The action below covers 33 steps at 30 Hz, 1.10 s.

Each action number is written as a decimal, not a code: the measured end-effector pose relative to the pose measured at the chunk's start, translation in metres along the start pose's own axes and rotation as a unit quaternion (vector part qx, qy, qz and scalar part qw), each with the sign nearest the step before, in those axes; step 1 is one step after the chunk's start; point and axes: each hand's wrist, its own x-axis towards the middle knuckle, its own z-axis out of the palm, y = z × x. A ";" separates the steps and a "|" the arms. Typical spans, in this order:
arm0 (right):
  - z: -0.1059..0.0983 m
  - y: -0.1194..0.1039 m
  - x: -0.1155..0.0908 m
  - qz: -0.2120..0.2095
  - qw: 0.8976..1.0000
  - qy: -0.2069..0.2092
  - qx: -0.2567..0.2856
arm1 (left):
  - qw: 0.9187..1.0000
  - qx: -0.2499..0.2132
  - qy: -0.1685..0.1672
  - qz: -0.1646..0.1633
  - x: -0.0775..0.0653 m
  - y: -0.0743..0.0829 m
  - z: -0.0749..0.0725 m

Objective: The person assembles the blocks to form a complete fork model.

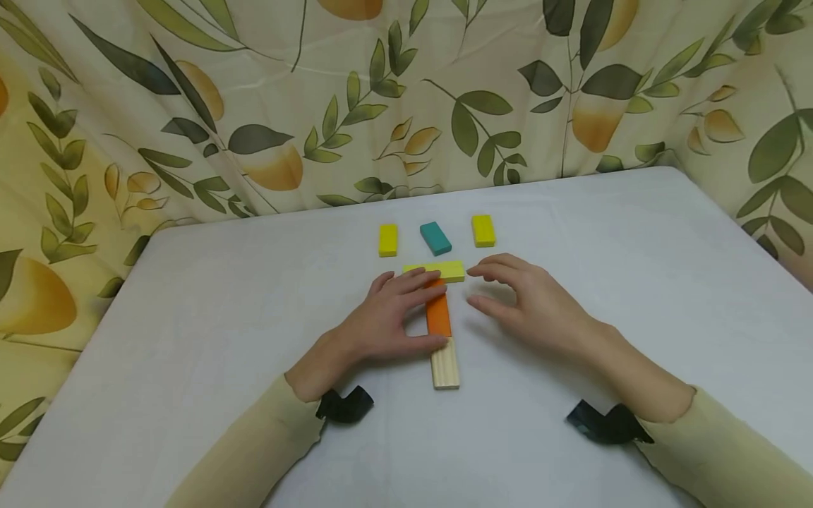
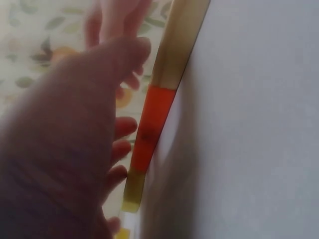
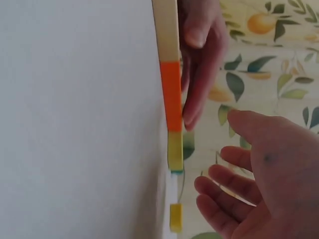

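Note:
An orange block (image 1: 439, 317) and a plain wooden block (image 1: 445, 368) lie end to end on the white table. A light yellow block (image 1: 454, 271) lies crosswise at the orange block's far end. My left hand (image 1: 390, 314) spreads over these from the left, its fingertips at the yellow and orange blocks and its thumb tip near the seam with the wooden one. To the right, my right hand (image 1: 540, 303) hovers beside the yellow block with relaxed fingers and holds nothing. In the left wrist view, the orange block (image 2: 154, 119) shows beside my left fingers.
Behind the crosswise block stands a loose row: a yellow block (image 1: 388, 240), a tilted teal block (image 1: 435, 238) and another yellow block (image 1: 483, 231). A leaf-patterned curtain (image 1: 406, 106) hangs along the far edge of the white table (image 1: 222, 296).

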 end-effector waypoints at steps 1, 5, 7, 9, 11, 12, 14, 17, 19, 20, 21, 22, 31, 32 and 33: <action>-0.001 0.002 0.003 0.004 1.000 -0.002 0.000 | 1.000 0.001 -0.005 -0.001 0.000 0.000 0.000; -0.007 0.010 0.017 0.010 1.000 -0.011 0.001 | 1.000 -0.004 -0.015 0.002 0.000 0.000 0.001; -0.010 0.014 0.023 0.010 1.000 -0.012 0.004 | 1.000 -0.005 -0.015 0.004 0.000 0.000 0.002; -0.013 0.018 0.029 0.013 1.000 -0.009 0.006 | 1.000 -0.003 -0.015 0.004 0.001 -0.001 0.002; -0.015 0.022 0.035 0.014 1.000 -0.006 0.008 | 1.000 0.000 -0.016 0.004 0.001 -0.001 0.003; -0.016 0.024 0.038 0.015 1.000 -0.004 0.009 | 1.000 0.002 -0.016 0.004 0.002 -0.001 0.002; -0.017 0.029 0.045 0.013 1.000 -0.001 0.012 | 1.000 0.006 -0.017 0.001 0.002 -0.001 0.002; -0.018 0.036 0.054 0.015 1.000 0.000 0.015 | 1.000 0.011 -0.017 -0.002 0.001 -0.001 0.000; -0.018 0.041 0.060 0.022 1.000 0.000 0.018 | 1.000 0.007 -0.015 -0.002 0.001 -0.001 0.000; -0.018 0.043 0.062 0.026 0.999 -0.001 0.018 | 1.000 0.005 -0.014 0.000 0.001 -0.002 0.000; -0.018 0.045 0.064 0.031 0.999 -0.004 0.019 | 1.000 0.002 -0.014 0.000 0.001 -0.002 0.000; -0.018 0.047 0.066 0.033 0.999 -0.006 0.020 | 1.000 0.000 -0.014 0.000 0.001 -0.002 0.000; -0.016 0.057 0.080 0.061 0.997 -0.041 0.003 | 1.000 0.001 -0.025 -0.010 0.000 -0.001 -0.001; -0.016 0.058 0.081 0.062 0.997 -0.045 0.000 | 1.000 0.000 -0.025 -0.010 0.000 -0.001 -0.001; -0.016 0.058 0.083 0.063 0.997 -0.049 -0.002 | 1.000 -0.001 -0.026 -0.009 -0.001 -0.001 -0.001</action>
